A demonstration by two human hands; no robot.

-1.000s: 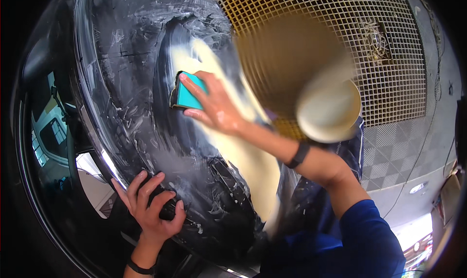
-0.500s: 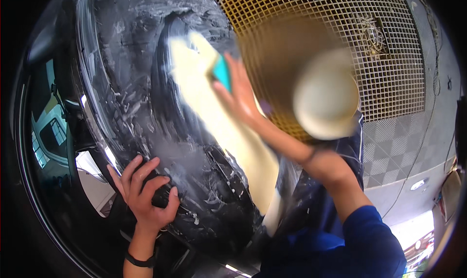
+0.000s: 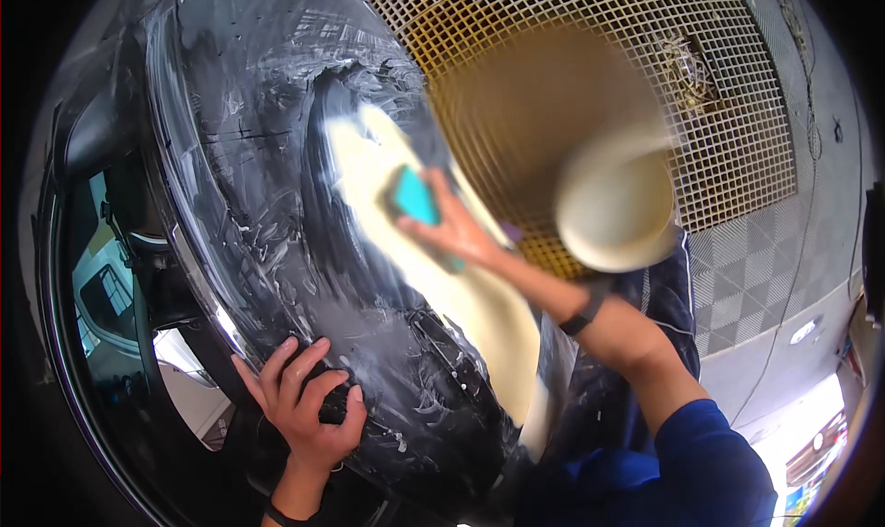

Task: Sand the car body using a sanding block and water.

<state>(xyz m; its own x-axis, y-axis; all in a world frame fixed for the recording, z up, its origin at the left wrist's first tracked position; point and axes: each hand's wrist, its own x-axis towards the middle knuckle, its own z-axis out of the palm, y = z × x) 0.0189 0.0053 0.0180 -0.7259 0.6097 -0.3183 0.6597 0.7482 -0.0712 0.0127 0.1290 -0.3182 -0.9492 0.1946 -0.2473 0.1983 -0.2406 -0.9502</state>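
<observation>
A dusty dark car body panel stretches before me, smeared with white-grey residue. Along its right side runs a long cream-coloured patch. My right hand is closed around a teal sanding block over the upper part of this patch. The block is slightly blurred, and its underside is hidden. Lower left, my left hand lies with fingers spread on the panel near the window edge, holding nothing.
Car windows line the left. Beyond the panel to the right, a grid floor meets grey patterned tiles. A blurred pale round object covers part of the grid. A cable runs along the floor at right.
My right hand has moved the block a little toward me and leftward along the cream patch. My left hand stays spread on the panel. The whole view has shifted slightly.
</observation>
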